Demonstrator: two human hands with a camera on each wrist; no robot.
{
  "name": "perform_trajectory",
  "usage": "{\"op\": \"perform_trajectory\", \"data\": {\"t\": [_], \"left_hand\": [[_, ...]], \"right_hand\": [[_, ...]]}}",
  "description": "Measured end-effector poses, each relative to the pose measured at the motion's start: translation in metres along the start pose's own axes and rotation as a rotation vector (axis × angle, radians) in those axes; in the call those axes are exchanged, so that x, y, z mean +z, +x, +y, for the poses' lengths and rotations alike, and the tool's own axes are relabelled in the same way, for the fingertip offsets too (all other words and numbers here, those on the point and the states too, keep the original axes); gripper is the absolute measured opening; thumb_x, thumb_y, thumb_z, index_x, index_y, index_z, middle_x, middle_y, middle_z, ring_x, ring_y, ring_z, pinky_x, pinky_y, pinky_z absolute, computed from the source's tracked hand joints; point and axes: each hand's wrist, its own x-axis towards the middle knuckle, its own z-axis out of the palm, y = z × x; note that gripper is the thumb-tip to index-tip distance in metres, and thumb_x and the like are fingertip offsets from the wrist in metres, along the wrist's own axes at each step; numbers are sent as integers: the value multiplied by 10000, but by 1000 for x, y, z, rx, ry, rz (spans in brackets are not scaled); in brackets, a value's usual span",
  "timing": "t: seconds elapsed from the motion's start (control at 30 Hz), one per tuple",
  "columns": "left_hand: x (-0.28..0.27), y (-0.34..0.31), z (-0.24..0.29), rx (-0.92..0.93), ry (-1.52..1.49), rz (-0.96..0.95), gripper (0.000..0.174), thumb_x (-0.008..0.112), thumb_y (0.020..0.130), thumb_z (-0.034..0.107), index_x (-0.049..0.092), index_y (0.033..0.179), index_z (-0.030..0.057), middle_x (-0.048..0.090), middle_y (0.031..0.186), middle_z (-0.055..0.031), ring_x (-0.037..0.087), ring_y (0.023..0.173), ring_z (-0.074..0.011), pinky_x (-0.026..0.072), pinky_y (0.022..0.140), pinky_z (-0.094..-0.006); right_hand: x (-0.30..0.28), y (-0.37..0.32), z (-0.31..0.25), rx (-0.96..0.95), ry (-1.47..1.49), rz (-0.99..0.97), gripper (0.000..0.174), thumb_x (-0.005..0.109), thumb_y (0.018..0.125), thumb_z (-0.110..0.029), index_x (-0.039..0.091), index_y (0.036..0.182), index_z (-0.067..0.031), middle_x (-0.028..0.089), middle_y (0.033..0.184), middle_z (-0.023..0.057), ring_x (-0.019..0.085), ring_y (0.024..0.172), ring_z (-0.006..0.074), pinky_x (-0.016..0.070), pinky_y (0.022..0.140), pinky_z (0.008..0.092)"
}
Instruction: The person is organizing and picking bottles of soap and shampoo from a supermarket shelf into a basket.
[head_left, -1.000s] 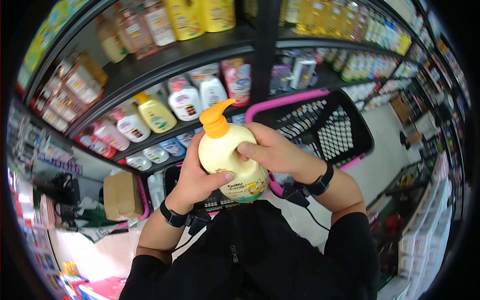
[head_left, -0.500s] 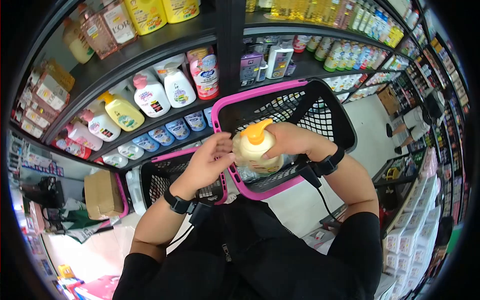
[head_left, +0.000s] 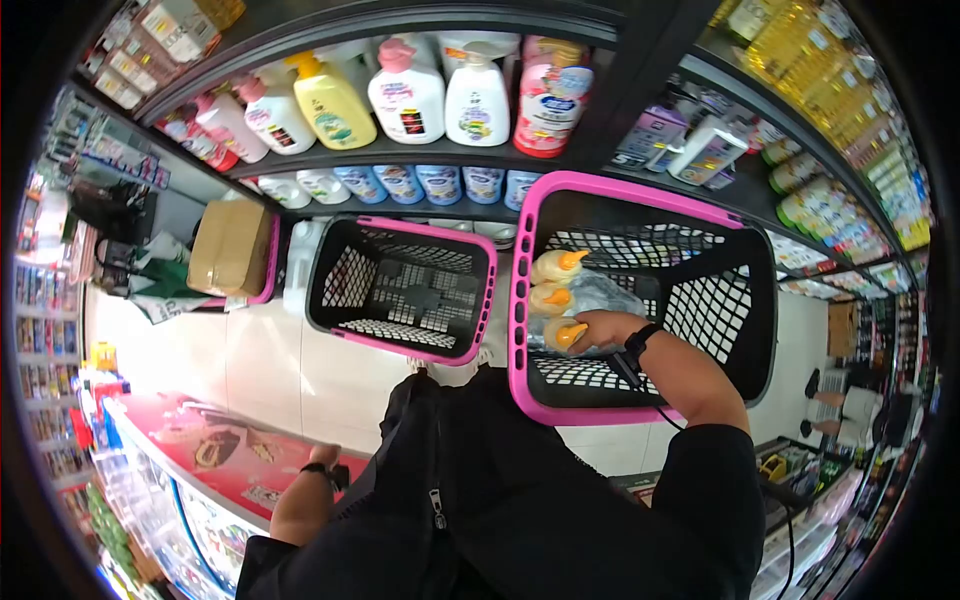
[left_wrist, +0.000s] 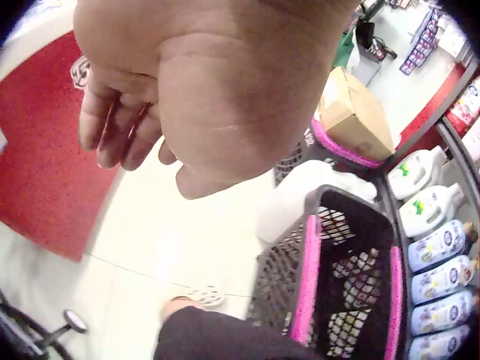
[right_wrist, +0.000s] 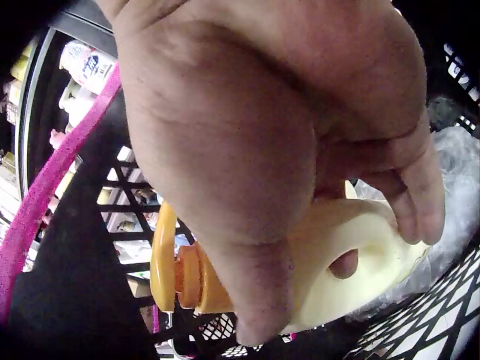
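My right hand [head_left: 610, 329] reaches into the large black basket with a pink rim [head_left: 518, 300] and grips a pale yellow pump bottle [head_left: 564, 337] with an orange pump. In the right wrist view the thumb lies by the pump collar and the fingers wrap round the bottle [right_wrist: 379, 262]. Two similar pump bottles, one nearer [head_left: 550, 298] and one farther [head_left: 558, 265], stand in a row beside it. Crumpled clear plastic [head_left: 610, 292] lies against them. My left hand [left_wrist: 210, 97] hangs low at my side, its fingers loosely bent and holding nothing.
A smaller black basket with a pink rim [head_left: 488, 300] stands on the floor to the left, beside a cardboard box [head_left: 232, 248]. Shelves of pump bottles [head_left: 407, 95] run along the front. A red display counter [head_left: 200, 445] is at the lower left.
The bottle went from both hands down into the large basket in my right hand. My left hand let go and dropped to my side. The view has shifted lower and left.
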Motion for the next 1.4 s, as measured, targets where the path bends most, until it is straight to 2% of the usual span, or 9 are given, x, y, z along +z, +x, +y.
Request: {"op": "perform_trajectory", "data": {"t": [0.17, 0.23, 0.47, 0.63, 0.7, 0.77, 0.93, 1.13, 1.4], "left_hand": [[29, -58, 69, -674, -1210, -122, 278, 645, 883, 256, 690, 961, -7, 691, 804, -157, 692, 700, -263, 553, 618, -392], [27, -48, 87, -733, -1345, -69, 284, 657, 882, 263, 693, 967, -5, 705, 825, -165, 706, 712, -266, 558, 622, -394], [-108, -37, 98, -451, -1059, 279, 501, 639, 854, 354, 629, 1152, -48, 720, 814, -160, 709, 745, -261, 558, 728, -385], [-154, -36, 91, -577, -1154, 324, 573, 639, 843, 357, 596, 1233, -59, 732, 863, -180, 721, 870, -293, 556, 804, -383], [-158, -37, 92, -579, -1116, 279, 583, 645, 836, 362, 599, 1237, -59, 735, 916, -201, 719, 928, -310, 553, 840, -390], [-117, -20, 79, -584, -1072, 260, 590, 658, 819, 386, 631, 1221, -45, 715, 1070, -237, 682, 1055, -357, 530, 934, -408], [-113, -30, 98, -526, -1067, 183, 374, 612, 802, 347, 643, 675, -4, 679, 726, -213, 654, 702, -332, 491, 712, -496], [-115, -14, 91, -615, -1062, -73, 418, 616, 834, 374, 713, 844, -31, 717, 858, -218, 708, 841, -332, 548, 794, -446], [-147, 69, 17, -448, -1009, 60, 477, 636, 874, 422, 736, 973, -34, 723, 993, -229, 697, 958, -353, 540, 851, -444]], "right_hand": [[14, 51, 32, -45, 127, 102, 658, 875, 719, -383, 616, 1231, -60, 675, 1149, 100, 627, 1083, 222, 501, 926, 322], [15, 63, 33, -158, 86, 81, 660, 880, 718, -365, 620, 1242, -59, 680, 1151, 97, 629, 1081, 216, 487, 952, 319], [23, 91, 53, -423, 65, 45, 506, 898, 729, -244, 651, 1117, -35, 692, 1039, 54, 632, 996, 164, 499, 893, 312], [24, 130, 96, -403, 57, 68, 605, 895, 708, -266, 643, 1212, -44, 703, 1111, 97, 653, 1036, 197, 500, 936, 337], [14, 118, 85, -399, -241, 99, 633, 891, 709, -339, 641, 1208, -39, 702, 1092, 115, 652, 1028, 214, 501, 921, 350], [11, 116, 92, -422, -75, 20, 678, 880, 707, -417, 638, 1207, -28, 700, 1083, 140, 651, 1029, 237, 497, 912, 358], [7, 115, 103, -336, -260, 76, 740, 852, 732, -476, 606, 1252, -10, 668, 1192, 183, 624, 1133, 289, 469, 984, 361], [-13, 107, 113, -191, -478, 50, 686, 803, 793, -461, 596, 1284, -29, 672, 1204, 204, 625, 1146, 340, 478, 979, 407], [-40, 38, 96, 1, -516, 267, 665, 732, 841, -480, 594, 1315, -35, 627, 1290, 234, 582, 1231, 355, 463, 1030, 414]]}}
